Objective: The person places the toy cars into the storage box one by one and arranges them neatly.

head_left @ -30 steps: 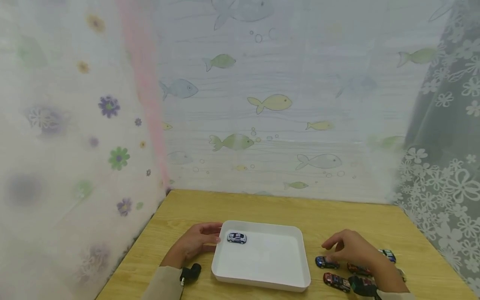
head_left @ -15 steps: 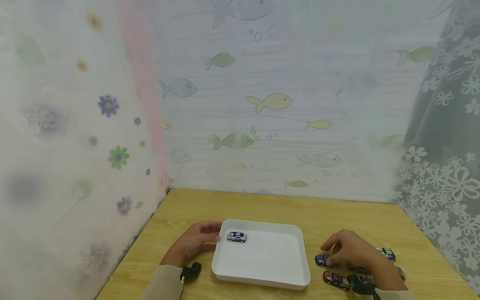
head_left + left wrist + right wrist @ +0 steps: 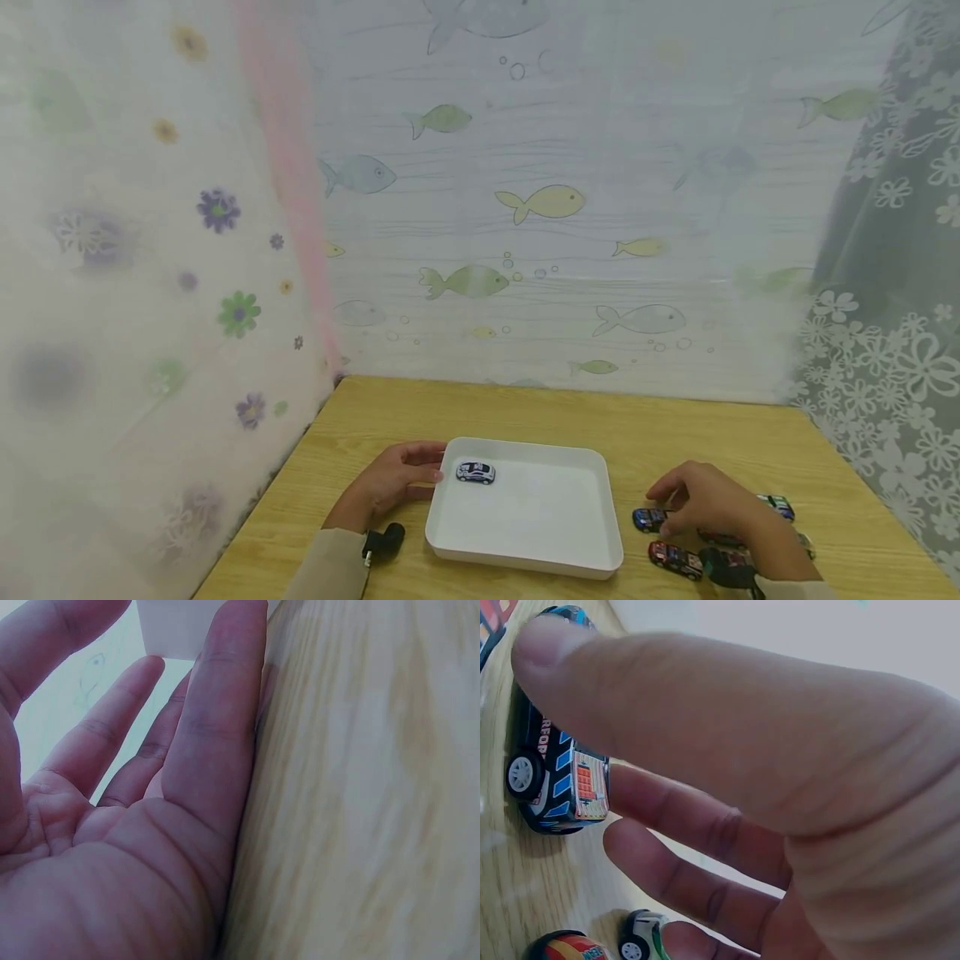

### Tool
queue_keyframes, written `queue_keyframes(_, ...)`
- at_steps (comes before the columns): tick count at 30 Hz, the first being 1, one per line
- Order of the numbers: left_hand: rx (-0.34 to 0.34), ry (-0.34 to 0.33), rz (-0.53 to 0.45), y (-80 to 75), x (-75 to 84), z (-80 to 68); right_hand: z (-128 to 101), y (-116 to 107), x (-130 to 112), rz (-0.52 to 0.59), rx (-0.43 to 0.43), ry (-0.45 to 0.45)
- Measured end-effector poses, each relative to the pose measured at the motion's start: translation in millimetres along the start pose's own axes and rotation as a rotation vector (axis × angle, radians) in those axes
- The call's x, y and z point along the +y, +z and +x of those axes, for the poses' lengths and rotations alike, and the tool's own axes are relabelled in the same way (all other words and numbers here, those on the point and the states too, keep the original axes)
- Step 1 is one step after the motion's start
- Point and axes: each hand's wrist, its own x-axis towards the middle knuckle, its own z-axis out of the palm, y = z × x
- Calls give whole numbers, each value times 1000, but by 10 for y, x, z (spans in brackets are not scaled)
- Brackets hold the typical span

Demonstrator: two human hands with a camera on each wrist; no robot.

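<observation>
- My left hand (image 3: pixel 390 483): flat on the table (image 3: pixel 525 417), fingers straight and relaxed, resting against the left rim of the white tray (image 3: pixel 525 562); grips nothing.
- My right hand (image 3: pixel 705 500): right of the tray, fingers loosely bent over the blue toy car (image 3: pixel 647 519); thumb at its roof, whether it pinches I cannot tell.
- Car side lettering: partly legible, "REOP".
- White toy car (image 3: pixel 476 472): inside the tray, far-left corner.

Blue toy car (image 3: pixel 649 519) upright on table, w/ other cars, right of tray.
</observation>
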Motion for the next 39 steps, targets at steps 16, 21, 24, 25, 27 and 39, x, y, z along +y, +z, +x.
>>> queue_keyframes(16, 12, 1, 9, 18, -31, -11, -31, -39, -12, -53, 15, 49)
queue_keyframes(21, 15, 0, -1, 14, -20, -10, -57, -75, -4, -47, 19, 40)
queue_keyframes(24, 21, 0, 2, 9, -5, -12, -66, -92, -9, -38, 12, 13)
queue_keyframes(25, 22, -2, 0, 8, -2, -11, -66, -95, -12, -28, 6, 3)
queue_keyframes(27, 25, -2, 1, 8, 7, -10, -63, -97, -25, -12, -4, -5)
queue_keyframes(39, 8, 1, 9, 36, 23, -13, -36, 5, 1, 25, -48, 2)
